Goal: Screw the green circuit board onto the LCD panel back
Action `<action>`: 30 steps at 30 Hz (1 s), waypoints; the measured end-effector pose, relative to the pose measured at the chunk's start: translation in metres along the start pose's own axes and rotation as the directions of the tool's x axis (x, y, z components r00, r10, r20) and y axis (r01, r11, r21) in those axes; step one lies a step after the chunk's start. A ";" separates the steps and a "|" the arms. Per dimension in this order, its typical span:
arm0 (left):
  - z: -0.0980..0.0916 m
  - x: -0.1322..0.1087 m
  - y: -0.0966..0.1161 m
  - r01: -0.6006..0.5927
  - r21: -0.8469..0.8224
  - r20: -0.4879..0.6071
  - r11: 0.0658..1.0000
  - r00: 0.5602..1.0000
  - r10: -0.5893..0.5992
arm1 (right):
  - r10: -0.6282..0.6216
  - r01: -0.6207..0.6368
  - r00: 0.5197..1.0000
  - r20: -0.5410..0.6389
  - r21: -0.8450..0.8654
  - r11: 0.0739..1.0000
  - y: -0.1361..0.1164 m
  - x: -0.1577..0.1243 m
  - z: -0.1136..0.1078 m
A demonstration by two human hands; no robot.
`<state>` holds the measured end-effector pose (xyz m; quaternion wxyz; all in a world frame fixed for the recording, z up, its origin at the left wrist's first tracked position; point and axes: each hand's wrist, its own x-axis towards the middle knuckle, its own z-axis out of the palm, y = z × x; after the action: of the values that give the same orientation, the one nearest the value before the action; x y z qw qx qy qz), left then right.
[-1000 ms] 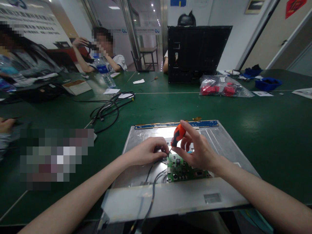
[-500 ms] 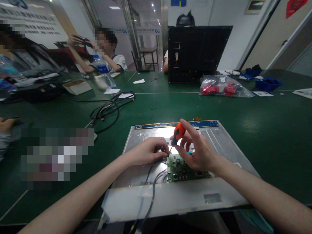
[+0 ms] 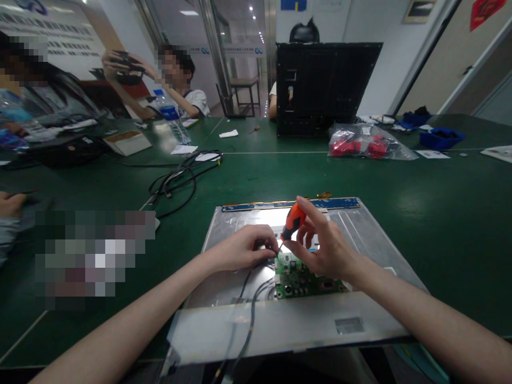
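Observation:
In my right hand (image 3: 326, 242) is a screwdriver (image 3: 294, 220) with an orange and black handle, tilted, its tip down at the upper left corner of a green circuit board (image 3: 298, 282). Close to that tip, my left hand (image 3: 246, 246) has thumb and fingers pinched together; what lies between them is too small to make out. The board sits on the metal back of a display panel (image 3: 368, 250). Along the panel's far edge runs a blue circuit strip (image 3: 340, 203). Dark cables (image 3: 252, 314) lead from the board's left side over the near edge.
A black monitor (image 3: 324, 88) stands across the green table (image 3: 260, 173). Near it lie a clear bag of red parts (image 3: 368, 143) and a blue tray (image 3: 441, 138). Coiled black cables (image 3: 176, 178), a water bottle (image 3: 173, 118) and a small box (image 3: 127, 143) are at left. Other people sit beyond.
My hands and the screwdriver stay almost still at the board's corner. Across the table, a person's raised hands and the dark object in them have shifted a little to the left.

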<state>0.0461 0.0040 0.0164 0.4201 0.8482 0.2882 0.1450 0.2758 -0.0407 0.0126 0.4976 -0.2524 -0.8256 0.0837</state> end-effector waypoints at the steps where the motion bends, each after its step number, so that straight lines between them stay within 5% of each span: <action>1: 0.000 0.000 0.000 0.002 0.000 -0.001 1.000 1.000 -0.002 | 0.003 -0.003 1.000 0.003 0.004 1.000 -0.001 0.000 0.000; 30: 0.000 -0.001 -0.001 -0.001 0.010 -0.002 1.000 1.000 0.001 | 0.031 -0.033 0.999 0.031 0.064 0.997 -0.002 -0.001 -0.001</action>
<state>0.0448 0.0035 0.0160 0.4154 0.8504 0.2890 0.1444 0.2765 -0.0433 0.0138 0.4915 -0.2480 -0.8258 0.1221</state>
